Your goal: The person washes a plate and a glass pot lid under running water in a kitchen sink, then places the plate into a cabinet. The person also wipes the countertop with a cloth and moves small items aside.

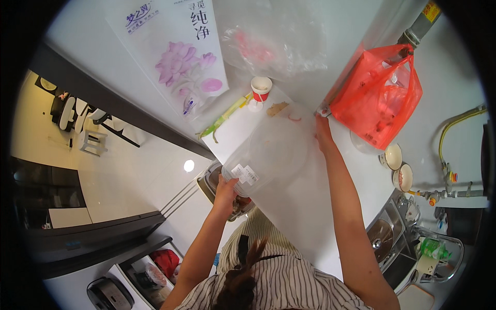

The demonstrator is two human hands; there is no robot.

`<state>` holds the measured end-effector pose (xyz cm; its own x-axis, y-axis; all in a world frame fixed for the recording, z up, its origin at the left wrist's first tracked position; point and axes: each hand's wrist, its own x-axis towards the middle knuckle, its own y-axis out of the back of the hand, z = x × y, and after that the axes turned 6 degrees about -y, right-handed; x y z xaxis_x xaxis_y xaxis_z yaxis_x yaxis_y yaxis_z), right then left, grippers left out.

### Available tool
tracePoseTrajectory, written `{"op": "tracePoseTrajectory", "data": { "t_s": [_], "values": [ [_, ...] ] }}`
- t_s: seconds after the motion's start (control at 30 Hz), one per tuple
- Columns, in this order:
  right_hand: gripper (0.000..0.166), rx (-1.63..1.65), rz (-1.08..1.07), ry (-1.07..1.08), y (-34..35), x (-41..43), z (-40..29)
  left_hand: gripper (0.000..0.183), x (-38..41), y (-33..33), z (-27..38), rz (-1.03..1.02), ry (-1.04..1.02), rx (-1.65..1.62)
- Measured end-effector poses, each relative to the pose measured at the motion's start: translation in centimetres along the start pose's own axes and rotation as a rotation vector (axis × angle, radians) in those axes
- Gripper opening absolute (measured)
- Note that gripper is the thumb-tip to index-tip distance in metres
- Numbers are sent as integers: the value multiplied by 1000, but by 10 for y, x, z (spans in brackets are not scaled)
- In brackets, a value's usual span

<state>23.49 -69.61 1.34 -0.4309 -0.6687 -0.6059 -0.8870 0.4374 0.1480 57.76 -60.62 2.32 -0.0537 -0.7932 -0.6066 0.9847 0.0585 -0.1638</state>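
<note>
My left hand [228,188] grips the near left corner of a translucent plastic container or lid [267,155] that bears white labels. That piece lies tilted across the white countertop's left edge, over a bin [209,185]. My right hand [322,126] reaches to the far side of the counter, its fingertips at a small item beside a red plastic bag [378,97]; whether it grips anything cannot be told. A red and white paper cup [261,88], a green vegetable stalk [226,118] and a brown ginger-like piece [277,109] lie beyond the translucent piece.
Two small bowls [393,157] stand at the right near a steel sink [381,236]. A clear plastic bag [275,42] and a large flower-printed package [182,58] lie at the back. Gas piping [441,135] runs at the right. An open drawer [155,267] is at the lower left.
</note>
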Motion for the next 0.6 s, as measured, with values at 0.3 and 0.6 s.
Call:
{"op": "tracePoseTrajectory", "data": {
  "t_s": [0.3, 0.6],
  "values": [
    [57, 265, 73, 119, 14, 3, 24, 54, -22, -17, 19, 99, -128, -26],
    [39, 251, 454, 153, 66, -161, 181, 66, -86, -58, 25, -311, -559, 427]
  ]
}}
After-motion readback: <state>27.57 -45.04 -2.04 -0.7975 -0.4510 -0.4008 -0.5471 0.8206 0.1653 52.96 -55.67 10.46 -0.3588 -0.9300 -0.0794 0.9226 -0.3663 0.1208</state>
